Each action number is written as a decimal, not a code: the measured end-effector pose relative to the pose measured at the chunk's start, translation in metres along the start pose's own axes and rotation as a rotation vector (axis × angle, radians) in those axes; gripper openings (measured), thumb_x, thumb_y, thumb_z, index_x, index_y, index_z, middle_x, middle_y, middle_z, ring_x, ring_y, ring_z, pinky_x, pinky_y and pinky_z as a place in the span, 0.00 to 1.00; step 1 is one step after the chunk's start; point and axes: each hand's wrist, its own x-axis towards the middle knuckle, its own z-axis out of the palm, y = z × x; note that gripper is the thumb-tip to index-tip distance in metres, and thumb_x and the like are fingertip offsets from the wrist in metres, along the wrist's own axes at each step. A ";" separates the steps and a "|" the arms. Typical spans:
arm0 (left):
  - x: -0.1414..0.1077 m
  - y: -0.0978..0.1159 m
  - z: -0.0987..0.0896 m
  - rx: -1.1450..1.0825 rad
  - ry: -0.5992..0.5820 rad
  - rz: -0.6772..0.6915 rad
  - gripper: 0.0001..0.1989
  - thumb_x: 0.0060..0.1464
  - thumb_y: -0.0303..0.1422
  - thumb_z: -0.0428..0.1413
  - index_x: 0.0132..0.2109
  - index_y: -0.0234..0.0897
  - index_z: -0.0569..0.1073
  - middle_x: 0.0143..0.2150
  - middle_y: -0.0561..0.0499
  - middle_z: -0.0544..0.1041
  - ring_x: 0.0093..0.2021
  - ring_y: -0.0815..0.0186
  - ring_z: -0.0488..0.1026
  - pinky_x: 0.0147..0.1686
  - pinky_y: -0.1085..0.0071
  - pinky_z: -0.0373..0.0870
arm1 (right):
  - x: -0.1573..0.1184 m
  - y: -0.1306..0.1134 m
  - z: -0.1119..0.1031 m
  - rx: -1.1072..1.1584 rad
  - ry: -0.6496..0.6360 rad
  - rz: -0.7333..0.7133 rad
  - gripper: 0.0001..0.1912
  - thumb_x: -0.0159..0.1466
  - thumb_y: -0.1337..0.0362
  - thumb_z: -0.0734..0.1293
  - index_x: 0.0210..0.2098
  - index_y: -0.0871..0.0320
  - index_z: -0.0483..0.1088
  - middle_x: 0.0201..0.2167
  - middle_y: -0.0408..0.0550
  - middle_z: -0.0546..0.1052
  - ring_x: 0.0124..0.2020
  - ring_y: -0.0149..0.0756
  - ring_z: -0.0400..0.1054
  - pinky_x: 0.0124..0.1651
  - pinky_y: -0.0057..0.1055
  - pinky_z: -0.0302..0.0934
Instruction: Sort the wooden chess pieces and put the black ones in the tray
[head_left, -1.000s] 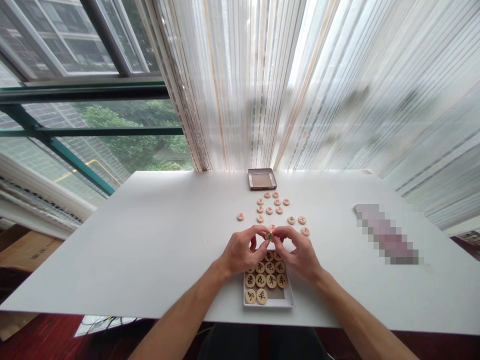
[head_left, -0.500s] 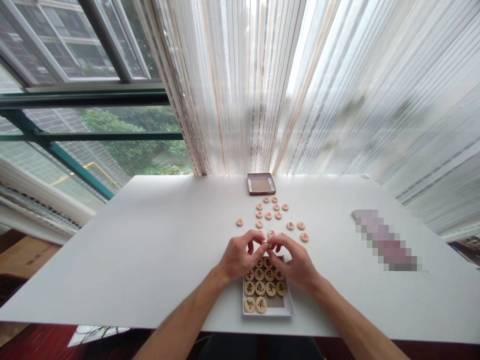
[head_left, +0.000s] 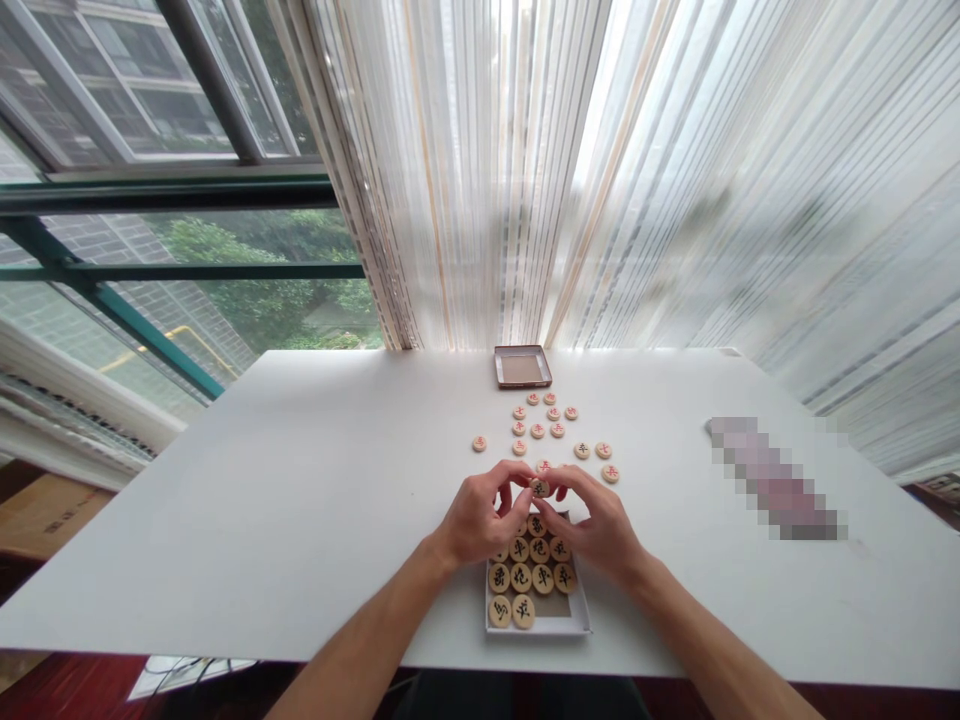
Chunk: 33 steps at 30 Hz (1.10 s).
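Note:
Between the fingertips of my left hand (head_left: 484, 512) and my right hand (head_left: 594, 515) is a round wooden Chinese chess piece (head_left: 539, 488) with a black character facing up. Both hands are closed in a pinch on it, just above the far edge of a shallow white box (head_left: 536, 631). Rows of black-character pieces (head_left: 520, 577) lie in the box, with a gap at its near right corner. My hands cover part of the box's far row. Right beyond my fingers lies a red-character piece (head_left: 544, 467), partly hidden.
Several red pieces (head_left: 538, 431) are scattered on the white table (head_left: 337, 480) past my hands. One black piece (head_left: 582, 451) lies among them at the right. A box lid (head_left: 522, 368) rests by the curtain (head_left: 480, 200). A blurred-out pinkish object (head_left: 776, 485) lies on the right.
The piece in my fingers has been turned, so its black character now shows; before, its face was tilted out of sight. Both hands stay in nearly the same place.

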 end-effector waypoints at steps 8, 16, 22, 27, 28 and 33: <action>-0.001 -0.001 0.000 0.024 -0.028 0.008 0.11 0.59 0.32 0.55 0.49 0.39 0.71 0.41 0.50 0.79 0.23 0.75 0.65 0.23 0.76 0.65 | 0.000 -0.003 -0.001 0.065 -0.011 0.080 0.10 0.65 0.69 0.66 0.45 0.53 0.70 0.37 0.47 0.76 0.34 0.37 0.70 0.37 0.36 0.70; 0.000 -0.002 -0.005 0.193 -0.052 0.038 0.10 0.58 0.31 0.55 0.48 0.41 0.72 0.39 0.52 0.79 0.24 0.72 0.68 0.27 0.73 0.68 | 0.005 0.003 -0.010 -0.004 0.068 0.082 0.10 0.67 0.68 0.64 0.47 0.52 0.71 0.41 0.49 0.75 0.38 0.38 0.71 0.39 0.36 0.70; 0.001 0.000 -0.008 0.320 -0.101 0.101 0.04 0.58 0.31 0.55 0.39 0.40 0.74 0.37 0.51 0.79 0.29 0.69 0.71 0.30 0.73 0.68 | -0.009 -0.007 -0.028 0.230 0.151 0.243 0.08 0.69 0.63 0.64 0.47 0.53 0.71 0.42 0.50 0.73 0.41 0.39 0.72 0.46 0.40 0.72; 0.001 -0.001 -0.009 0.363 -0.096 0.112 0.05 0.60 0.32 0.54 0.38 0.39 0.75 0.36 0.52 0.79 0.31 0.68 0.72 0.33 0.72 0.68 | -0.051 -0.015 -0.039 0.279 0.147 0.385 0.09 0.66 0.61 0.69 0.46 0.53 0.71 0.43 0.49 0.74 0.45 0.39 0.71 0.50 0.37 0.69; 0.002 -0.001 -0.010 0.368 -0.092 0.102 0.05 0.60 0.33 0.54 0.38 0.39 0.75 0.36 0.53 0.79 0.30 0.69 0.71 0.33 0.72 0.68 | -0.059 -0.014 -0.040 0.290 0.144 0.429 0.10 0.65 0.60 0.70 0.46 0.53 0.71 0.43 0.49 0.75 0.44 0.39 0.72 0.49 0.36 0.69; 0.000 0.003 -0.022 0.393 -0.023 -0.025 0.08 0.62 0.36 0.53 0.40 0.41 0.76 0.37 0.54 0.80 0.30 0.69 0.71 0.34 0.72 0.69 | -0.078 -0.005 -0.041 0.361 0.138 0.568 0.14 0.62 0.57 0.72 0.45 0.54 0.71 0.40 0.49 0.76 0.41 0.38 0.72 0.45 0.33 0.69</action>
